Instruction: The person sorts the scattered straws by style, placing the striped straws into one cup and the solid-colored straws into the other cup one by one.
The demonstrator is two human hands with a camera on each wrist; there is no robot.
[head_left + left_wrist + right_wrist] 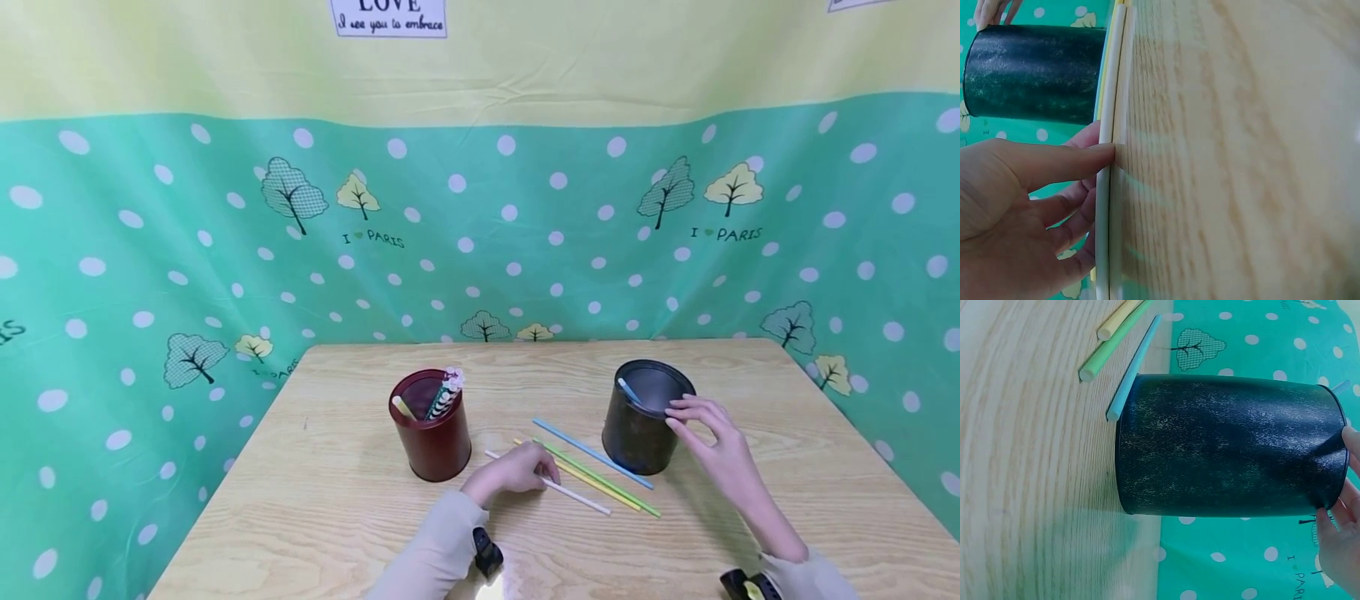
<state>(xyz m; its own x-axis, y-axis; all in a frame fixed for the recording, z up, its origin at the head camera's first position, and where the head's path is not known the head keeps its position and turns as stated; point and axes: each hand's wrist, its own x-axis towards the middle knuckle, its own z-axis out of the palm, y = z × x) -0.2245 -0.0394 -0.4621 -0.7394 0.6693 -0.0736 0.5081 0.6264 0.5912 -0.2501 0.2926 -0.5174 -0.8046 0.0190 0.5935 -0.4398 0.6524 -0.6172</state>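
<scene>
My left hand (pixel 521 469) pinches a thin white straw (pixel 577 496) between thumb and fingers; the straw lies low along the table top. My right hand (pixel 716 446) holds the rim of a black can (pixel 637 437), with thumb and fingertips at its near right edge. The can stands upright on the table, and a blue straw (pixel 628 390) leans inside it. Between the hands lie a yellow straw (pixel 600 483), a green straw (pixel 630 497) and another blue straw (pixel 592 452). In the left wrist view, the white straw (pixel 1105 187) runs past the thumb.
A dark red can (pixel 438 446) stands upright left of the straws. It holds a yellow stick (pixel 402 407) and several patterned sticks (pixel 446 398) with pale flower-like tops. Behind the wooden table (pixel 337 467) hangs a green and yellow curtain (pixel 480 208).
</scene>
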